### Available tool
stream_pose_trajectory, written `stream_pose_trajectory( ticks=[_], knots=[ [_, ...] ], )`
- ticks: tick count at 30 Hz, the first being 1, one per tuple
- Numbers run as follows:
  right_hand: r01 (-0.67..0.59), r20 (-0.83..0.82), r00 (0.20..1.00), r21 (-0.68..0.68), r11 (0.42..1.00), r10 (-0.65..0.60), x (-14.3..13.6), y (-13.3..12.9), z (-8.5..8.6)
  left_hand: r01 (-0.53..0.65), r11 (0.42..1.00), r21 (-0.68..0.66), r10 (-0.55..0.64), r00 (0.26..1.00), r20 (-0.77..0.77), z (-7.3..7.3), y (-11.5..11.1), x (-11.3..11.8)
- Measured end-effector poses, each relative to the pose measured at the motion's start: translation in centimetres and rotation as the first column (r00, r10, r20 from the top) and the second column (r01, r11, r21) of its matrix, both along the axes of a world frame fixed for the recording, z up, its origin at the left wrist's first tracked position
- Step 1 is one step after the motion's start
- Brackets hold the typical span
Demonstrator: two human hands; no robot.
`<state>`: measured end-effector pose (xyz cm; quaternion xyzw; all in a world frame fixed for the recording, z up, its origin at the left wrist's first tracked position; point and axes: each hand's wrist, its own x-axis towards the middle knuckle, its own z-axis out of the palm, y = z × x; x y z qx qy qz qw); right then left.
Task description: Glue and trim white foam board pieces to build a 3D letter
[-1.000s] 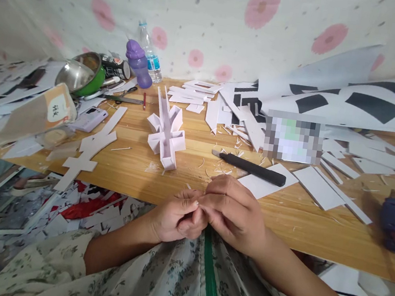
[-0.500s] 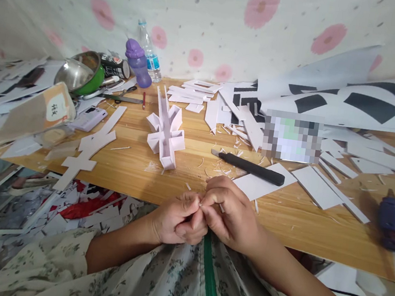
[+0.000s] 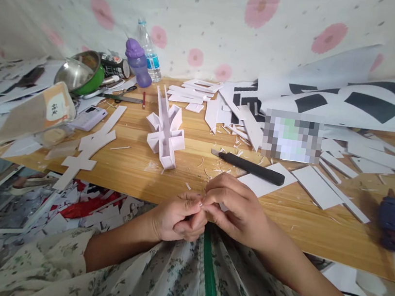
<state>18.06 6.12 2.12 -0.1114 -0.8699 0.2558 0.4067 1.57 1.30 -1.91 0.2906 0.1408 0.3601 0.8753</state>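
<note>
Green trim (image 3: 210, 272) on the floral garment (image 3: 171, 281) hangs just below the left hand (image 3: 185, 217) and the right hand (image 3: 235, 209), which meet at their fingertips before the table edge. Left fingers curl inward, right fingers bend more loosely toward the left thumb; how tightly either closes, and whether something tiny is pinched between, I cannot tell. Just beyond the right hand, the black knife (image 3: 251, 169) lies partly over a white sheet (image 3: 262, 190); it looks light and stiff, best taken mid-handle, away from the bare blade at its left end. Farther off and to the left, the white walled piece (image 3: 166, 136) rests open side up on the wooden table (image 3: 131, 175). It seems to be thin foam board: very light, fairly stiff, easily dented, with joints that may part if squeezed. A gentle hold low across its outer walls, near the centre, should suit better than pinching the long far arm. Farther left, the flat white cut-out (image 3: 89, 148) probably bends; its broad middle looks safest.
</note>
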Motion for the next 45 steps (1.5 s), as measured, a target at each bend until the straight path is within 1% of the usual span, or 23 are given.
stream_pose_trajectory(
  ticks=[4, 6, 11, 17, 20, 23, 25, 27, 31, 35, 37, 40, 43, 45],
  knots=[
    [0.025, 0.094, 0.995, 0.012, 1.000, -0.026, -0.1, 0.0, 0.2, -0.018, 1.000, -0.003, 0.018, 1.000, -0.009, -0.1, 0.1, 0.0],
    [0.045, 0.112, 0.993, 0.015, 0.999, -0.046, -0.2, -0.1, 0.1, -0.025, 1.000, -0.003, 0.025, 1.000, -0.010, -0.2, 0.1, 0.0],
    [0.098, 0.045, 0.994, 0.030, 0.995, -0.099, -0.6, -0.3, -0.6, -0.021, 1.000, 0.001, 0.021, 1.000, -0.005, -0.1, 0.0, 0.3],
    [0.054, -0.036, 0.998, -0.094, 0.994, -0.058, -0.5, -0.4, -1.0, 0.036, 0.998, -0.043, -0.035, 0.999, 0.024, 0.2, 0.1, 0.3],
    [0.063, -0.083, 0.994, -0.126, 0.990, -0.074, -0.4, -0.4, -1.0, 0.048, 0.998, -0.044, -0.047, 0.998, 0.029, 0.2, 0.1, 0.2],
    [0.060, -0.110, 0.991, -0.191, 0.980, -0.082, -0.5, -0.5, -1.0, 0.059, 0.998, -0.024, -0.058, 0.997, 0.043, 0.2, 0.0, 0.2],
    [0.083, -0.115, 0.987, -0.226, 0.971, -0.111, -0.5, -0.6, -1.0, 0.069, 0.998, -0.006, -0.069, 0.996, 0.055, 0.2, 0.0, 0.2],
    [0.084, -0.125, 0.985, -0.237, 0.968, -0.116, -0.6, -0.6, -1.0, 0.074, 0.997, 0.006, -0.074, 0.995, 0.064, 0.2, 0.0, 0.3],
    [0.004, -0.157, 0.987, -0.258, 0.966, -0.046, -0.8, -0.6, -0.8, 0.075, 0.997, 0.018, -0.075, 0.996, 0.046, 0.0, -0.1, 0.4],
    [0.012, -0.162, 0.984, -0.330, 0.944, -0.069, -1.3, -0.8, -0.6, 0.044, 0.999, 0.032, -0.045, 0.998, 0.032, -0.4, -0.1, 0.5],
    [0.044, -0.142, 0.985, -0.325, 0.945, -0.094, -1.5, -0.9, -0.5, 0.021, 0.999, 0.043, -0.022, 1.000, 0.023, -0.6, -0.1, 0.5],
    [0.115, -0.082, 0.987, -0.242, 0.963, -0.139, -1.7, -1.2, -0.5, -0.008, 0.998, 0.060, 0.008, 1.000, -0.010, -0.6, -0.1, 0.7],
    [0.180, -0.018, 0.983, -0.154, 0.972, -0.185, -1.6, -1.3, -0.5, -0.093, 0.992, 0.081, 0.098, 0.994, -0.055, -0.6, -0.3, 0.9],
    [0.196, 0.012, 0.980, -0.146, 0.970, -0.196, -1.5, -1.3, -0.4, -0.148, 0.985, 0.090, 0.155, 0.985, -0.079, -0.7, -0.4, 0.9]
  ],
)
